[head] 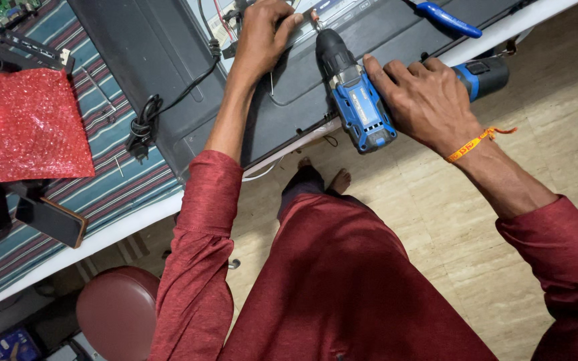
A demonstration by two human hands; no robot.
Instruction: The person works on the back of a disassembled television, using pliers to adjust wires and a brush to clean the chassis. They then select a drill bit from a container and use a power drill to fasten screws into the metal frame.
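- Two hands are at work, both belonging to the person in the dark red long-sleeved garment.
- The right hand is wrapped around the grip of one cordless drill, blue and black, its fingers closed on the handle; an orange thread band sits on that wrist.
- The drill lies tilted, its black chuck pointing up and to the left, with the bit tip meeting the back panel just beside the left hand's fingertips.
- The left hand rests on the dark grey back panel, fingers curled down around the spot where the bit lands; whether it pinches a screw or anything small cannot be told.
- One back panel, large and flat, lies across the worktop, its near edge overhanging slightly.
- One black cable runs from the panel and ends in a bundled coil on the striped cloth.
- One tool with blue handles lies at the far edge of the panel, well apart from both hands.
- One sheet of red bubble wrap lies on the striped cloth to the left.
- One phone in a brown-edged case lies near the worktop's front edge, below the bubble wrap.
- One green circuit board shows in the far left corner, partly cut off.
- One round maroon stool stands on the floor beneath the worktop edge.
- The person's bare feet show on the beige tiled floor between the arms.
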